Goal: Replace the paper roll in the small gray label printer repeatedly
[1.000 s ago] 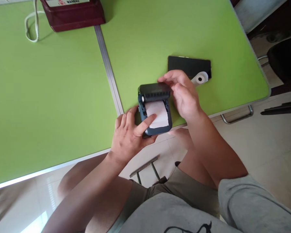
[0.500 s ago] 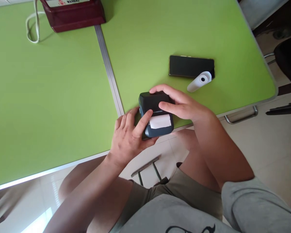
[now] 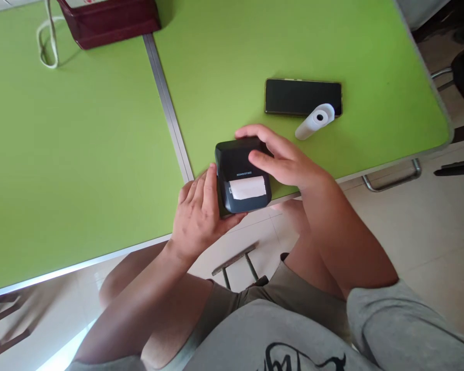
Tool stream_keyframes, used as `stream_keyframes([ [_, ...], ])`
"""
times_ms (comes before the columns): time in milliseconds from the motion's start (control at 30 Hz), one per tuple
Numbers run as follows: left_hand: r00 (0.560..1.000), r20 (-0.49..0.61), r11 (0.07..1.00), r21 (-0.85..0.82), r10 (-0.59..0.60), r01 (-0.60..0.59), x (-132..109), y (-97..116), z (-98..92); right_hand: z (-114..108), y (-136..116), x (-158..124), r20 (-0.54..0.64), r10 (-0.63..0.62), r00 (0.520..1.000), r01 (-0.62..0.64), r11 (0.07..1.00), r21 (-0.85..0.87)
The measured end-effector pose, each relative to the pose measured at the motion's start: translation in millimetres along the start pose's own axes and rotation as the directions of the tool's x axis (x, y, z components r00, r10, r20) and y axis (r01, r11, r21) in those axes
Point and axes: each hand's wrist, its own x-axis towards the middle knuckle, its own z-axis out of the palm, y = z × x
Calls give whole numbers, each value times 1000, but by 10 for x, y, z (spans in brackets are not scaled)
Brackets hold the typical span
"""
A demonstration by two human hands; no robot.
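A small dark label printer (image 3: 240, 159) rests at the front edge of the green table, with a white paper strip (image 3: 248, 188) coming out of its slot. My left hand (image 3: 199, 211) grips its left side and lower edge, the thumb along the bottom. My right hand (image 3: 280, 157) wraps its upper right, thumb on the dark lid and fingers behind the far edge. Beyond it lies a black phone (image 3: 294, 97). A roll of white paper (image 3: 313, 122) lies against the phone's lower right corner.
The green table (image 3: 100, 154) has a metal seam (image 3: 168, 103) running left of the printer. A dark red box (image 3: 112, 23) with a white cord (image 3: 53, 44) stands at the back left. A metal handle (image 3: 392, 178) sticks out below the right front edge.
My left index finger has come off the printer's face and now lies along its left side. The whole view has shifted slightly. My right hand keeps its hold.
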Motion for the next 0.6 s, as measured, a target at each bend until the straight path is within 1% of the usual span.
stream_keyframes([
  [67, 1000, 27, 1000, 6, -3, 3, -24, -15, 15, 67, 74, -12, -166, -55, 985, 55, 998, 0],
  [133, 999, 52, 1000, 12, 1, -2, -39, -28, 20, 129, 133, -22, -314, -118, 942, 98, 992, -77],
  [200, 998, 67, 1000, 9, 4, -5, -43, -39, 7, 173, 162, -29, -388, -187, 902, 118, 974, -193],
  [267, 997, 79, 1000, -14, 1, 1, -36, -47, -21, 201, 164, -35, -409, -223, 885, 106, 951, -289],
  [333, 996, 92, 998, -57, -12, 17, -23, -53, -56, 222, 149, -39, -410, -225, 884, 82, 937, -339],
  [400, 995, 96, 994, -97, -30, 39, -6, -57, -85, 243, 133, -40, -401, -213, 891, 68, 936, -345],
  [467, 995, 96, 991, -125, -40, 52, 13, -60, -101, 263, 128, -37, -383, -216, 898, 84, 939, -333],
  [600, 994, 96, 988, -139, -50, 63, 35, -62, -95, 284, 153, -21, -361, -217, 907, 104, 946, -308],
])
